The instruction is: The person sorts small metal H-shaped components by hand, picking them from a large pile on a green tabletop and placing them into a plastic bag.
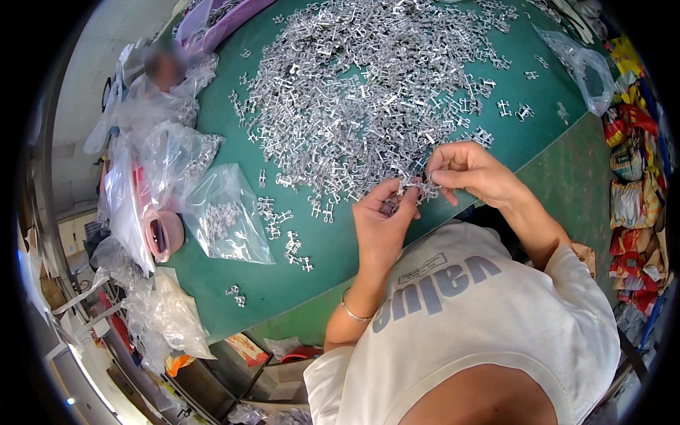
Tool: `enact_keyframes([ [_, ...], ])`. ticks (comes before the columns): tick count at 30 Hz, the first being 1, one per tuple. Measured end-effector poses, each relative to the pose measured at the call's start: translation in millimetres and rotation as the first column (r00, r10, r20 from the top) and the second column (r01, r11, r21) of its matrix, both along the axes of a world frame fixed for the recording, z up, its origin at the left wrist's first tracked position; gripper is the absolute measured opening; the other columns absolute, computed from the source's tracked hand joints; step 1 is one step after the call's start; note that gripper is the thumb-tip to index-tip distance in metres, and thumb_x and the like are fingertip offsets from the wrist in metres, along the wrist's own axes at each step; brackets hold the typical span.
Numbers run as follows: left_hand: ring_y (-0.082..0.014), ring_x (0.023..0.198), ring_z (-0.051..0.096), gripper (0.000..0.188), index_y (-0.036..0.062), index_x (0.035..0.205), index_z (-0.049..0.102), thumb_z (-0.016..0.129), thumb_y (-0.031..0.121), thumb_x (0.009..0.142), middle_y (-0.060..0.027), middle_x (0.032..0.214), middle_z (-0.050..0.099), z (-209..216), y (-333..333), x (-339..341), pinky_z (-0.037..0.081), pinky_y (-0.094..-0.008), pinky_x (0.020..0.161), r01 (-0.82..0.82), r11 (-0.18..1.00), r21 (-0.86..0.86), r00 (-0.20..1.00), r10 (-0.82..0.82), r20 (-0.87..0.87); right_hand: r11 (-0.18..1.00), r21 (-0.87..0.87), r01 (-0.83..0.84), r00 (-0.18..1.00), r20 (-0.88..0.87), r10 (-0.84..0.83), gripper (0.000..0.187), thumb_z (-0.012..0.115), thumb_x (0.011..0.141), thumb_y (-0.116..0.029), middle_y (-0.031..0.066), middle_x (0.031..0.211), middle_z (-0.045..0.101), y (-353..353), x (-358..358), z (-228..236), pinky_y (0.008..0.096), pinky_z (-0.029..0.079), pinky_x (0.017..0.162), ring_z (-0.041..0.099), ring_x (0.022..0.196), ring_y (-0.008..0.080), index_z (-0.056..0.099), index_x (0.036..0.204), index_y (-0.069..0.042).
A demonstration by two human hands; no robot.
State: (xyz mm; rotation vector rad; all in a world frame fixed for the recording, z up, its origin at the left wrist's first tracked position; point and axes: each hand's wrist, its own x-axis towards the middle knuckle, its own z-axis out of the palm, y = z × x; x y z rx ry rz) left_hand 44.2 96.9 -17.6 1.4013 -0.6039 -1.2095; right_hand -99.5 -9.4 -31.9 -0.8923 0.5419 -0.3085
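Note:
A large heap of small silver metal pieces (354, 99), shaped like little clips or hooks, spreads over the green table (322, 262). At the near edge of the heap, my left hand (382, 223) is closed around a few of these metal pieces (389, 206). Just to its right, my right hand (476, 173) has its thumb and forefinger pinched on a metal piece (427, 190) beside the left fingertips. The two hands are close together, and fingers partly hide what they hold.
Left of the heap lies a clear plastic bag (230, 219) with metal pieces in it, beside a pink ring-shaped roll (164, 236). More filled bags (177, 152) line the left edge. An empty-looking clear bag (584, 71) lies at the far right, near colourful packets (629, 198).

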Motion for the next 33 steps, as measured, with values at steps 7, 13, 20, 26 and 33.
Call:
enact_keyframes([
  [7,-0.0023,0.052,0.045,0.013,-0.0055,0.09,0.062,0.058,0.002,0.08,-0.0035,0.068,0.059,2,-1,8,0.035,-0.0161,0.048,0.186,0.977,0.1,0.982,-0.187,0.003,0.987,0.029,-0.156,0.986,0.069,0.154,0.011,0.063,0.08,-0.012,0.002,0.071,0.058,-6,-3,-6,0.0201,0.039,0.051,0.051,0.06,0.0073,0.057,0.08,-0.002],
  [13,-0.0036,0.05,0.048,0.012,-0.0045,0.086,0.063,0.06,0.005,0.079,-0.0042,0.07,0.062,-14,-4,12,0.033,-0.0157,0.044,0.123,0.989,0.079,0.974,-0.105,-0.203,0.848,-0.531,0.004,0.996,-0.069,-0.048,0.012,0.064,0.079,-0.009,0.0029,0.077,0.061,0,0,-5,0.0198,0.04,0.053,0.053,0.063,0.007,0.063,0.086,0.001],
  [20,-0.0025,0.052,0.05,0.009,-0.0029,0.083,0.063,0.062,0.005,0.079,-0.0029,0.069,0.062,-8,-3,5,0.034,-0.0149,0.045,0.093,0.995,0.033,0.995,-0.094,0.028,0.925,-0.378,0.031,0.984,-0.149,-0.094,0.013,0.063,0.078,-0.006,0.0028,0.076,0.062,2,0,2,0.0191,0.041,0.056,0.054,0.065,0.0062,0.063,0.089,0.002],
  [26,-0.0038,0.051,0.049,0.004,-0.0022,0.079,0.063,0.061,0.001,0.078,-0.0019,0.066,0.059,8,-4,8,0.034,-0.0155,0.046,0.165,0.977,0.135,0.972,-0.184,0.149,0.954,-0.3,0.006,0.998,-0.065,-0.026,0.012,0.064,0.078,-0.007,0.0025,0.076,0.062,-2,-1,-7,0.0191,0.042,0.056,0.054,0.065,0.0054,0.063,0.086,0.001],
  [33,-0.0046,0.052,0.048,0.006,-0.0025,0.077,0.059,0.064,0.001,0.074,-0.0019,0.061,0.055,-14,3,2,0.035,-0.0186,0.046,0.089,0.991,-0.102,0.919,-0.042,0.392,0.944,-0.326,0.053,0.995,-0.065,-0.078,0.006,0.065,0.076,-0.003,0.0025,0.074,0.06,4,4,6,0.0206,0.043,0.058,0.054,0.066,0.0064,0.061,0.078,0.001],
])
